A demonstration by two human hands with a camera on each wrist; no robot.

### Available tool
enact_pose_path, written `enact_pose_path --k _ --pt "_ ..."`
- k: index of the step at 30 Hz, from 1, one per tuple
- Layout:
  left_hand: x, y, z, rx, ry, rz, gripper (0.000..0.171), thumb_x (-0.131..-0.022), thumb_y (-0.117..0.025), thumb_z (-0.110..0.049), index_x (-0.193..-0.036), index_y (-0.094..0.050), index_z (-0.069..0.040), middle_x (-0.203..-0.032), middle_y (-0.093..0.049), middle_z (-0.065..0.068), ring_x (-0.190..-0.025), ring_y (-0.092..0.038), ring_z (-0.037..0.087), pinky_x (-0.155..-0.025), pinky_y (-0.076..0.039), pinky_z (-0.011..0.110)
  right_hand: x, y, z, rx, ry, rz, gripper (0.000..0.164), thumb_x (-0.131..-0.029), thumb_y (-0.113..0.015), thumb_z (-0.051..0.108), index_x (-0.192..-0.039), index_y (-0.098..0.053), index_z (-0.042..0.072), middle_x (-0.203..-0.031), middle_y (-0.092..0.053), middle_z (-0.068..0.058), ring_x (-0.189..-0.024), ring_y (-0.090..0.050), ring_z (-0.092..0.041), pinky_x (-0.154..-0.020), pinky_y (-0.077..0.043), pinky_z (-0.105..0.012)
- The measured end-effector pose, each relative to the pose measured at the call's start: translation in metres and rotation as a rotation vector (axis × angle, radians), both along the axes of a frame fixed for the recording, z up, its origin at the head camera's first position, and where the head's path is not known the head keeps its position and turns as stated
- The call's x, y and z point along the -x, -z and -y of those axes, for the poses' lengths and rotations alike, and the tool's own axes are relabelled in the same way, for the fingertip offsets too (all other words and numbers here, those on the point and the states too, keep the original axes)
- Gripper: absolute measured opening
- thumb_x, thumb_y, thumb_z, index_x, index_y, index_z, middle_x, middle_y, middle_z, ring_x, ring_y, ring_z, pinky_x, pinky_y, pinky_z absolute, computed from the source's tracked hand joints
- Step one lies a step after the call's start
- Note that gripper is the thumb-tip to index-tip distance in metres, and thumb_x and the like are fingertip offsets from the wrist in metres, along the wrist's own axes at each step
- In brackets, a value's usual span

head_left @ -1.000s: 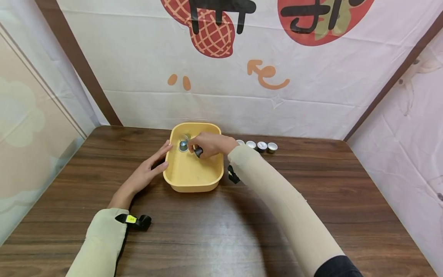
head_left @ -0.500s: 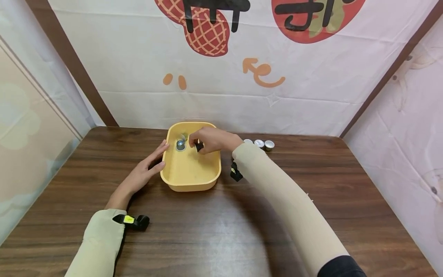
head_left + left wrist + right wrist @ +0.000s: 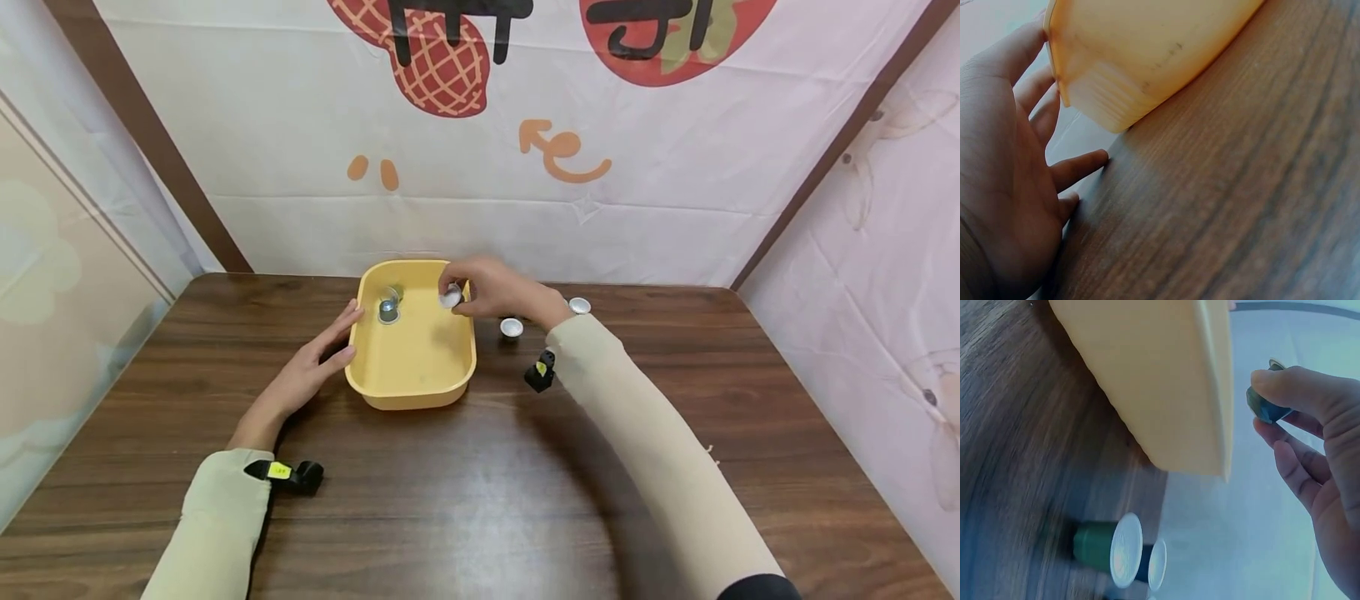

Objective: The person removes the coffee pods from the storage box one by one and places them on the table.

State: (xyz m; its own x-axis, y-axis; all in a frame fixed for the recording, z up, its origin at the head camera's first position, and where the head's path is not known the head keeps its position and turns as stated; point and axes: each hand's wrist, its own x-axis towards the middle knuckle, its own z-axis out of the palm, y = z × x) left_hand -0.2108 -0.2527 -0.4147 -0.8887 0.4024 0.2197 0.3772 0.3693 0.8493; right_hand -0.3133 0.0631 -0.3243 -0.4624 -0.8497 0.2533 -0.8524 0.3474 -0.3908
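Observation:
A yellow plastic bin [image 3: 411,401] stands on the table. My left hand [image 3: 309,371] rests its straight, spread fingers along the bin's left rim; in the left wrist view the fingertips touch its wall. Over the bin's right side, my right hand [image 3: 497,287] pinches a small coffee capsule [image 3: 450,296] with a silvery foil lid. The right wrist view shows this capsule [image 3: 1266,405] dark green, between thumb and fingers. Inside the bin, near its left wall, a shiny capsule [image 3: 387,312] sits lid down, with another rounded, shiny shape just behind it.
Right of the bin, a foil-lidded capsule [image 3: 511,328] stands on the wooden table [image 3: 420,500]. Another capsule [image 3: 579,306] is farther right, with more partly hidden by my right wrist. A printed white cloth [image 3: 300,225] hangs behind the table.
My right hand has risen from inside the bin and moved right, with the pinched capsule's foil lid now showing. My left hand stays at the rim. The view has shifted slightly.

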Motion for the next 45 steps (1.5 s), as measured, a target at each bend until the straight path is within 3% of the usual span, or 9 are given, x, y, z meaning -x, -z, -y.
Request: enact_pose_path --k 6,10,15,19,25,29,35,40,45 --pt "-0.012 -0.023 -0.009 -0.016 0.002 0.023 0.056 -0.099 -0.049 -0.006 -0.151 -0.028 -0.008 -0.159 -0.009 0.009 -0.145 -0.006 0.025 -0.106 -0.010 0.061 -0.004 0.002 -0.024 0.128 0.053 0.006 0.023 -0.080 -0.076 0.008 -0.101 -0.068 0.012 -0.095 -0.064 0.004 -0.086 -0.057 -0.011 -0.075 -0.048 -0.037" --pt "-0.016 -0.027 -0.011 -0.012 0.005 0.017 0.056 -0.100 -0.048 -0.006 -0.151 -0.027 -0.008 -0.159 -0.008 0.012 -0.145 -0.006 0.024 -0.107 -0.009 0.061 -0.008 0.008 -0.039 0.171 0.101 0.029 0.024 -0.080 -0.076 0.008 -0.103 -0.069 0.013 -0.096 -0.064 0.005 -0.086 -0.057 -0.011 -0.073 -0.049 -0.039" --pt "-0.013 -0.023 -0.010 -0.009 0.007 0.010 0.056 -0.100 -0.049 -0.006 -0.151 -0.027 -0.005 -0.159 -0.009 0.013 -0.145 -0.006 0.026 -0.107 -0.010 0.061 -0.012 0.021 -0.058 0.239 0.141 0.002 0.026 -0.079 -0.080 0.013 -0.103 -0.069 0.011 -0.095 -0.065 0.003 -0.081 -0.059 -0.017 -0.071 -0.047 -0.035" --pt "-0.006 -0.010 -0.005 -0.006 0.000 0.006 0.056 -0.099 -0.050 -0.006 -0.151 -0.029 -0.008 -0.159 -0.009 0.008 -0.145 -0.007 0.023 -0.107 -0.010 0.060 -0.017 0.033 -0.074 0.302 0.209 -0.015 0.028 -0.077 -0.081 0.013 -0.103 -0.070 0.011 -0.094 -0.066 0.002 -0.076 -0.059 -0.021 -0.069 -0.047 -0.033" --pt "0.002 0.006 0.000 0.017 -0.009 0.002 0.057 -0.100 -0.051 -0.009 -0.152 -0.029 -0.016 -0.159 -0.010 -0.005 -0.144 -0.008 0.015 -0.107 -0.012 0.059 -0.027 0.048 -0.094 0.389 0.317 0.001 0.028 -0.078 -0.080 0.008 -0.104 -0.071 0.010 -0.094 -0.067 0.001 -0.075 -0.059 -0.016 -0.068 -0.051 -0.040" --pt "0.002 0.009 0.001 0.011 -0.019 0.008 0.056 -0.100 -0.051 -0.011 -0.151 -0.031 -0.017 -0.159 -0.012 -0.009 -0.144 -0.009 0.011 -0.108 -0.012 0.058 -0.033 0.059 -0.104 0.401 0.376 0.012 0.028 -0.078 -0.080 0.008 -0.104 -0.071 0.011 -0.095 -0.067 0.001 -0.078 -0.060 -0.017 -0.067 -0.051 -0.038" --pt "0.004 0.010 0.001 0.001 -0.012 -0.006 0.055 -0.100 -0.050 -0.014 -0.152 -0.030 -0.017 -0.159 -0.011 -0.006 -0.144 -0.008 0.011 -0.108 -0.010 0.058 -0.040 0.074 -0.118 0.419 0.482 0.091 0.027 -0.078 -0.081 0.015 -0.103 -0.070 0.015 -0.093 -0.067 0.003 -0.068 -0.059 -0.021 -0.062 -0.048 -0.032" --pt "0.004 0.009 0.002 0.002 -0.022 0.007 0.055 -0.100 -0.051 -0.013 -0.152 -0.030 -0.017 -0.159 -0.011 -0.009 -0.144 -0.008 0.011 -0.107 -0.010 0.059 -0.040 0.084 -0.124 0.431 0.497 0.119 0.028 -0.079 -0.080 0.015 -0.104 -0.069 0.016 -0.094 -0.067 0.001 -0.068 -0.059 -0.022 -0.062 -0.048 -0.035" --pt "0.004 0.007 0.003 -0.003 -0.019 0.007 0.056 -0.100 -0.051 -0.013 -0.152 -0.031 -0.017 -0.158 -0.012 -0.011 -0.144 -0.008 0.011 -0.107 -0.011 0.060 -0.037 0.094 -0.124 0.434 0.483 0.118 0.029 -0.076 -0.082 0.014 -0.102 -0.070 0.014 -0.091 -0.067 0.002 -0.071 -0.062 -0.017 -0.065 -0.050 -0.031"
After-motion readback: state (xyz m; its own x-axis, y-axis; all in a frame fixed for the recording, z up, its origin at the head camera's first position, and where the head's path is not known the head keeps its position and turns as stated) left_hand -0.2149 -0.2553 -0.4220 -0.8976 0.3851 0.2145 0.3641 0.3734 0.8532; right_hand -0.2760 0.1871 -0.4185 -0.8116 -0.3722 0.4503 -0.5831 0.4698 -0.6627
